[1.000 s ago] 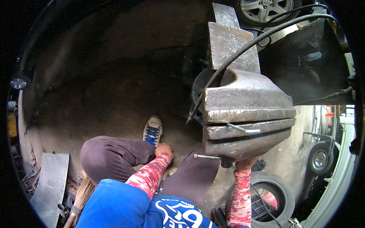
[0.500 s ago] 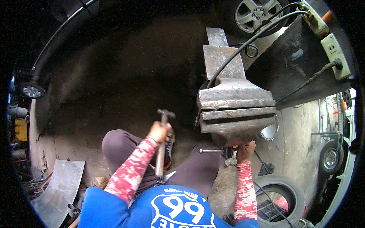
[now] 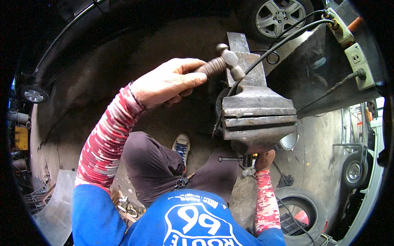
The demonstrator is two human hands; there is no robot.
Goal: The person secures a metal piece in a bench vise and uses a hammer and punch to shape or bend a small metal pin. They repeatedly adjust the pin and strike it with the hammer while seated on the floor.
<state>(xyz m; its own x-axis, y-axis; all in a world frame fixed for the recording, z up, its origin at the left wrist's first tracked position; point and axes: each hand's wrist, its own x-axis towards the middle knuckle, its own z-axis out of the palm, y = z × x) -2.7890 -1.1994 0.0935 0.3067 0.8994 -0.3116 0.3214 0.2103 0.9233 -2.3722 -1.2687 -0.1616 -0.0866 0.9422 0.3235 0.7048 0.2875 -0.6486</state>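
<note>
My left hand [image 3: 170, 82] is closed around the handle of a ball-peen hammer [image 3: 230, 59]. Wire-like coils wrap the handle just below its steel head. The head is raised and overlaps the rear part of a large bench vise [image 3: 258, 100] in the picture. Only a narrow dark gap shows between the vise jaws. My right hand [image 3: 264, 160] is below the front jaw, fingers curled at the right end of the vise handle [image 3: 230, 159], a thin bar through the screw end. The vise partly hides those fingers.
A black cable [image 3: 283, 37] loops over the vise from a power outlet [image 3: 358, 65]. Behind stands a car wheel [image 3: 280, 18]. A loose tire [image 3: 316, 209] lies at the lower right, a bent metal sheet [image 3: 57, 209] at the lower left. My shoe [image 3: 181, 147] rests on the floor.
My left hand has swung the hammer up and forward, from over my lap to beside the vise's rear. My right hand stays at the vise handle.
</note>
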